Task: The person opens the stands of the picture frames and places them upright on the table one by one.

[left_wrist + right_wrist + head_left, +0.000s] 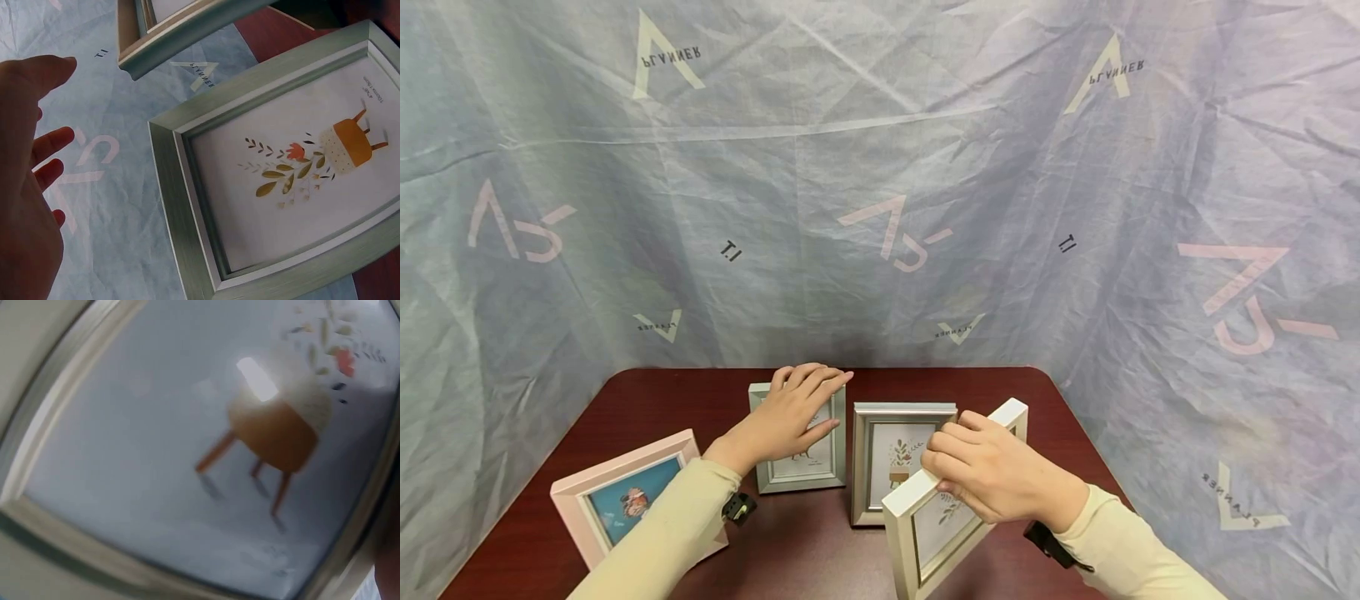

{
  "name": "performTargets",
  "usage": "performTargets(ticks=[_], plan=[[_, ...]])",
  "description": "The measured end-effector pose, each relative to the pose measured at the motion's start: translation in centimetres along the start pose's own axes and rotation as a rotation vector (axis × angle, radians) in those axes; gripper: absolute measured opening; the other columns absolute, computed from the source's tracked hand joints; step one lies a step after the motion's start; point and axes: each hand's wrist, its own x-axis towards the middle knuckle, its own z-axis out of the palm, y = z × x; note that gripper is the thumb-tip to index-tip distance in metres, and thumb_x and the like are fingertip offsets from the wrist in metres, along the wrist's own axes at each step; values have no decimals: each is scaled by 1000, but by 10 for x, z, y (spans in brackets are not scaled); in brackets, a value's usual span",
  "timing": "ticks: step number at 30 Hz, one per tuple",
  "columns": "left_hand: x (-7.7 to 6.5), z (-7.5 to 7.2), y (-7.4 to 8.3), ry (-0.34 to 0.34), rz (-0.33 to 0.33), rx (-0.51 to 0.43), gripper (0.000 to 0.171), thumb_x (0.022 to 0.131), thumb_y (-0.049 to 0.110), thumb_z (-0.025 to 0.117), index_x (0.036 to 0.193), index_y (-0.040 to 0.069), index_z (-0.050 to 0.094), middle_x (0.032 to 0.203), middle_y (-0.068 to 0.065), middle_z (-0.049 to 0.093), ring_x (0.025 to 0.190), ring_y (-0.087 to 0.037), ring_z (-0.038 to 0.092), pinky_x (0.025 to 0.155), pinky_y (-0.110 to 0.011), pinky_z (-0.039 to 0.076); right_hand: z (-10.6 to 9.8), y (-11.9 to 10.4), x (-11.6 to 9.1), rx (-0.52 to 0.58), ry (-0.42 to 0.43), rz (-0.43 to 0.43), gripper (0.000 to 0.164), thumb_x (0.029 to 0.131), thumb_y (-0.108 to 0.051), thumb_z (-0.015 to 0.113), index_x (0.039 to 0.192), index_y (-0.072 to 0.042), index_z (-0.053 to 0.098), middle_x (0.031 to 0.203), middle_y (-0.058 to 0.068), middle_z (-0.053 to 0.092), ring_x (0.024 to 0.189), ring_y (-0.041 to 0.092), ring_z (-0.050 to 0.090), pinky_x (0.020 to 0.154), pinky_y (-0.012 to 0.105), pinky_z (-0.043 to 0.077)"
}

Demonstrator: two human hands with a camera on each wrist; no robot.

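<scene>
My left hand (790, 421) hovers by the top of a pale green picture frame (805, 482), fingers extended and slightly bent. In the left wrist view, a gap separates that hand (28, 175) from the green frame (167, 187), and it holds nothing. The frame stands upright, showing a print of a plant in a legged pot (347, 147). My right hand (1000, 471) grips the upper edge of a cream picture frame (928, 533), which is turned at an angle. Its print of an orange legged pot (275, 434) fills the right wrist view, with a bright glare on the glass.
A silver-champagne frame (868, 408) stands between the green and cream ones, partly behind the right hand. At the left, a pink frame (625, 462) with a blue picture is partly covered by the left sleeve. The dark red table (700, 400) meets a grey printed cloth (797, 167).
</scene>
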Motion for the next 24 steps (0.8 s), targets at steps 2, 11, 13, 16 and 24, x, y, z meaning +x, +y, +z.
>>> performTargets(ticks=[2,11,13,16,24], plan=[[1,1,-1,-9,1,-2,62,95,28,67,149,9,43,140,-7,48,130,-28,39,96,-53,31,-2,0,1,20,-9,0,33,107,-25,30,103,-10,59,94,-3,54,79,13,51,73,31,36],[2,-1,8,12,46,-4,64,93,28,70,148,11,42,140,-7,48,129,-29,40,95,-53,30,-17,-2,9,49,-24,27,28,108,-27,35,101,-12,58,94,-6,54,84,12,52,85,40,37],[3,-2,11,26,64,1,65,92,28,71,148,12,43,140,-6,49,129,-28,41,95,-53,30,-22,-3,10,29,-36,31,28,108,-26,36,101,-12,58,95,-6,55,84,12,52,86,43,37],[4,-3,16,44,86,6,67,91,29,73,148,12,43,139,-5,50,128,-27,41,95,-52,31,-28,-5,11,1,-51,37,27,108,-26,36,103,-13,59,98,-7,57,88,12,54,86,44,37],[7,-10,28,110,154,38,72,86,28,78,148,12,43,137,-5,51,127,-27,42,93,-51,32,-43,-2,8,-42,-32,64,26,101,-38,47,104,-17,63,103,-8,59,99,14,58,86,45,35]])
